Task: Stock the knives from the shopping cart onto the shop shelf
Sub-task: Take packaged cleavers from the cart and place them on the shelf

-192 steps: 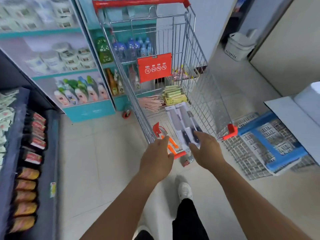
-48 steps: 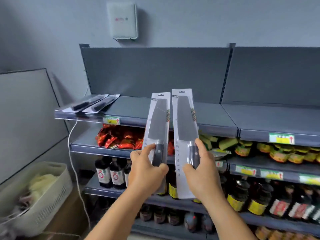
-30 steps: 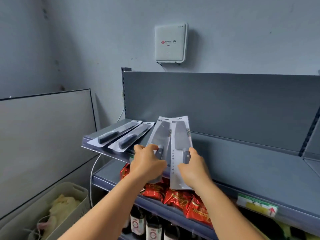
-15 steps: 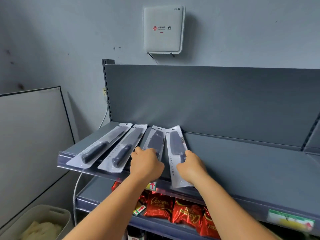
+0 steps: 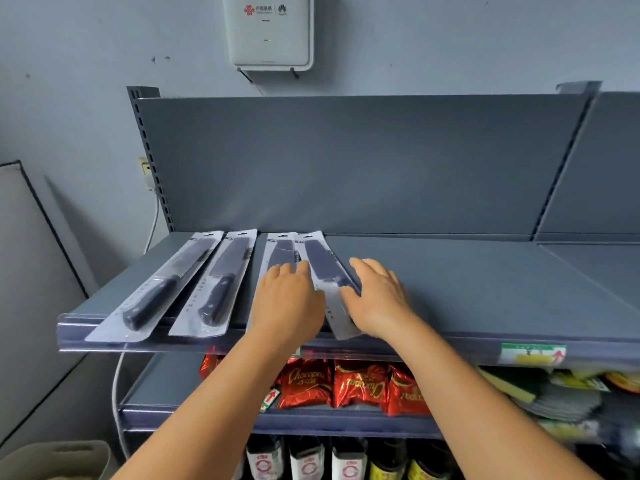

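Grey-blue steel carries the scene: a top metal shop shelf [image 5: 450,289] holds four carded kitchen knives laid side by side near its left end, blades pointing to the back panel and handles toward the front edge. The far-left black-handled knife on a white backing card [image 5: 162,289] and the second black-handled carded knife [image 5: 218,289] lie apart from the hands, their card bottoms jutting slightly over the front lip. The third carded knife with a dark blade [image 5: 278,252] lies under the left hand [image 5: 287,303], which rests palm down with fingers spread flat on it, not gripping. The fourth carded knife, angled slightly rightward [image 5: 320,261], sits just beside the third; the right hand [image 5: 377,299] lies open against its right edge, thumb touching the handle area of the card, fingers extended over the bare shelf. No hand is closed around anything.

Below the front edge, a lower shelf shows red foil snack bags [image 5: 304,382] and yellow-green sponges [image 5: 509,389] toward the right. Dark sauce bottles with red-and-white labels [image 5: 304,462] stand on the level beneath. A white wall-mounted router box [image 5: 268,29] hangs above the shelving, and a green-and-yellow price tag [image 5: 533,353] is fixed on the front lip near the right end.
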`<state>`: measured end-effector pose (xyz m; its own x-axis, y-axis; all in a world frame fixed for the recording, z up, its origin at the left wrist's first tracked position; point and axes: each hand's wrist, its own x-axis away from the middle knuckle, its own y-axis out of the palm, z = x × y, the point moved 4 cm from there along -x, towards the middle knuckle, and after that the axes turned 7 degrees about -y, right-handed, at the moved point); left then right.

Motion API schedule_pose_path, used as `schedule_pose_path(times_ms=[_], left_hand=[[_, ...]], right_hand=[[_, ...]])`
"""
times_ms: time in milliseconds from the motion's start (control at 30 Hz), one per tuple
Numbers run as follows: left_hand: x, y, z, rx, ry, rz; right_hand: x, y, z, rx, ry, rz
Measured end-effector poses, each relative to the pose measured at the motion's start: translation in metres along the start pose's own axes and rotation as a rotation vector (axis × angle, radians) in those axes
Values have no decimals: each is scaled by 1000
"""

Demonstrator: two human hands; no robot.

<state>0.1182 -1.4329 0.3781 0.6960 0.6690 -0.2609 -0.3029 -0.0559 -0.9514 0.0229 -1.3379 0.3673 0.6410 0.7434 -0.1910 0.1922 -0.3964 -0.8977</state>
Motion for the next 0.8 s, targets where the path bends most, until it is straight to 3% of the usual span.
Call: schedule_pose_path(times_ms=[133,400,800], left_hand=[[23,-11,36,143,136,108],[100,20,125,203,525,94],[283,114,284,287,878,-365]], right_hand=[[40,-22,19,10,15,179],[156,-32,92,-12,227,286],[403,-8,240,-37,725,202]])
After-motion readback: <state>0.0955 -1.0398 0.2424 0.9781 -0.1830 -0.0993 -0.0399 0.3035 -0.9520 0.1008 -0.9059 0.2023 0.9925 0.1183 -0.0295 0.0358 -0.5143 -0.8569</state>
